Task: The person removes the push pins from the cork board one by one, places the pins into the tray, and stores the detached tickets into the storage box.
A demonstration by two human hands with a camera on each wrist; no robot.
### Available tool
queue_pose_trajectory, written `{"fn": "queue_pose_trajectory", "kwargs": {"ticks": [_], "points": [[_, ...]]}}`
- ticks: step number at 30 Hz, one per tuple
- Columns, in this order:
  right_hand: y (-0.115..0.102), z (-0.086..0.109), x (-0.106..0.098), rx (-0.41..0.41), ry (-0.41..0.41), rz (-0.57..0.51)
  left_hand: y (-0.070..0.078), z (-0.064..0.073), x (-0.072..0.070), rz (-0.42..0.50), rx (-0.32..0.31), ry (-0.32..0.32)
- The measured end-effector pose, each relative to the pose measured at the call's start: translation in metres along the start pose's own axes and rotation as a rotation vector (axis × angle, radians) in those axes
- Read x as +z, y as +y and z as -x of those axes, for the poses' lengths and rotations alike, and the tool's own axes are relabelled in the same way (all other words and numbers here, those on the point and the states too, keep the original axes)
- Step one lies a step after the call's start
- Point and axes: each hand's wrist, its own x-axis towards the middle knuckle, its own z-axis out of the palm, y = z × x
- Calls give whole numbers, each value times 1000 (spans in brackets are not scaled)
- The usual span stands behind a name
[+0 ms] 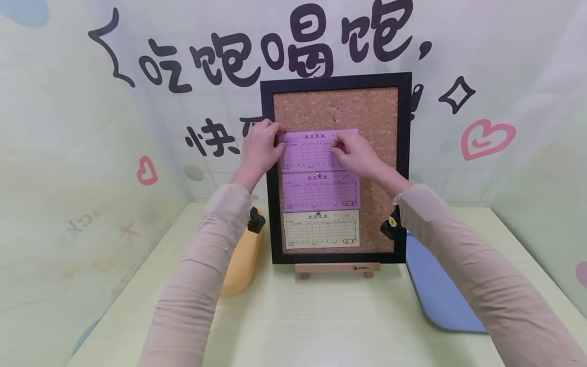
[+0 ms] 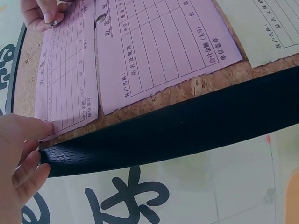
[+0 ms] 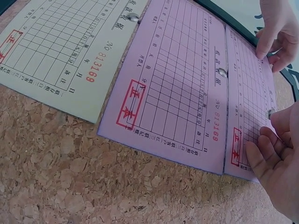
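Observation:
A cork board (image 1: 378,204) in a black frame stands upright with three receipt slips in a column. The top pink receipt (image 1: 302,150) lies flat against the cork. My left hand (image 1: 261,145) holds its left edge at the frame, the thumb on the paper and other fingers outside the frame. Over the upper part of that receipt, my right hand (image 1: 359,155) pinches a small silver pushpin (image 2: 54,23). Below are a second pink receipt (image 1: 316,193), with a silver pin (image 3: 222,72) at its top, and a cream receipt (image 1: 316,232), also with a pin (image 3: 133,17).
A small wooden easel (image 1: 337,267) supports the board on the pale table (image 1: 321,316). Left of it lies a yellow-orange object (image 1: 243,265), partly behind my sleeve. A blue flat mat or board (image 1: 440,295) lies at the right. Behind is a wall (image 1: 220,20) with large black lettering.

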Motion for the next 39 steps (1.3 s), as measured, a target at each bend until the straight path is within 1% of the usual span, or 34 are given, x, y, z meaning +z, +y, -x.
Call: {"fn": "queue_pose_trajectory", "kwargs": {"ticks": [8,17,24,28,33,36,39], "points": [[1,-1,2,2,5,5,0,1,-1,-21,22,4],[2,-1,1,16,6,9,1,4,-2,9,41,34],[3,-1,1,3,15,5,3,4,-4,33,48,7],[3,0,1,5,12,5,2,4,-4,65,34,-11],[2,0,2,-1,14,7,2,5,-4,134,12,-26],[1,0,2,-4,17,10,1,5,-3,181,-9,-30],[0,1,2,-2,18,17,1,6,-4,223,-36,-46]]}}
